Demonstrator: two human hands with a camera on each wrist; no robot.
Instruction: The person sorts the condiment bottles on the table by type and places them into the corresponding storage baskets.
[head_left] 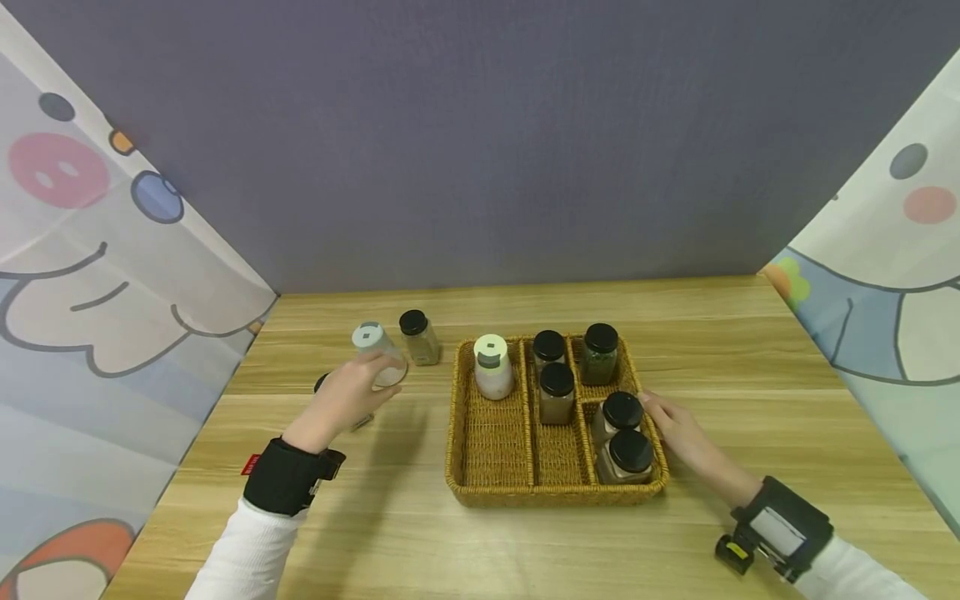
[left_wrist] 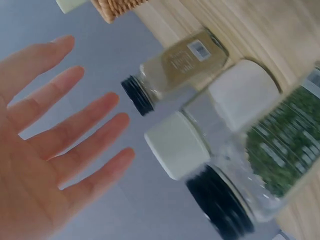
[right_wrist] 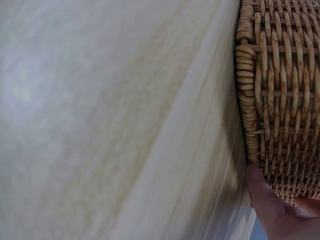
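**At centre left, the left hand [head_left: 345,400] holding nothing; at centre right, the right hand [head_left: 681,432] against the wicker basket [head_left: 551,498]**

In the head view, the left hand mostly hides a green-flake jar [left_wrist: 287,145]; we see only bits of cap and base. The left wrist view's right edge cuts that jar off, yet shows us the fingers spread, nearly straight, apart from the white-capped jar [head_left: 377,342]. The right hand touches the basket's right side; partly cut off in its wrist view, it leaves us unable to tell whether it grips.

A tan jar [head_left: 422,343] stands between white-capped jar and basket. Inside the basket we see a white-topped shaker [head_left: 493,379] upper left and five black-capped jars [head_left: 557,406] crowding the other compartments.

Tabletop [head_left: 750,350] extends right of and below the basket, its far edge meeting a grey panel [head_left: 480,150].
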